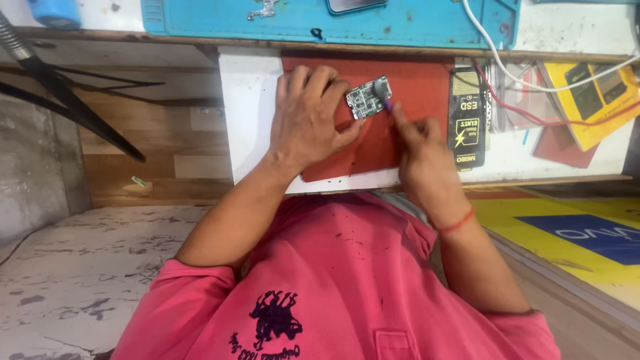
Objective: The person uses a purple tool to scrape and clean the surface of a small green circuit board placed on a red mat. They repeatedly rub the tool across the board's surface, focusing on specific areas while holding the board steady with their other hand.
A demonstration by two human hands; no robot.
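My left hand (308, 120) pinches a small green circuit board (367, 100) by its left edge, holding it just over a red work mat (417, 83). My right hand (421, 155) reaches in from the lower right, fingers closed on a thin purple tool (387, 105) whose tip touches the board's right edge. A red thread circles my right wrist. My pink shirt fills the bottom of the view.
A black flat pack (467, 117) lies right of the red mat. A blue mat (320, 20) spans the back, with a white cable (493, 53) and a red wire (527, 110) trailing right. Yellow packages (590, 100) sit far right. Black stand legs (73, 107) stretch on the left.
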